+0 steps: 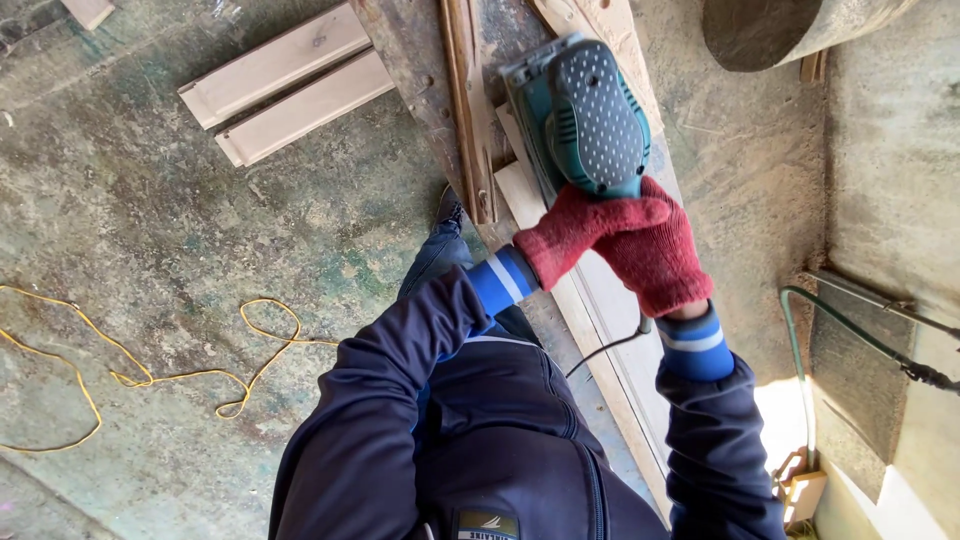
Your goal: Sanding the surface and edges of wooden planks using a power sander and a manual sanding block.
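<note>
Over the bench [420,70], two red-gloved hands share one green sander [585,115]: the left hand [580,235] and right hand [660,255] each keep a closed grip on its near end. Two boards [285,85] lie far left; one yellow cord [150,375] loops on the floor [150,230].

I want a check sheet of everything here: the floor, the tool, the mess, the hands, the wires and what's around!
Surface: stained concrete floor; long pale plank on a worn workbench.
Job's things: teal electric sander, perforated pad turned up.
Clutter: two short boards on the floor; small wooden blocks at lower right.
Grippers: left hand and right hand, both in red gloves, grip the sander.
Cables: black sander cord; yellow cord looped on the floor.
Surroundings: green hose, round drum, wall at right.
</note>
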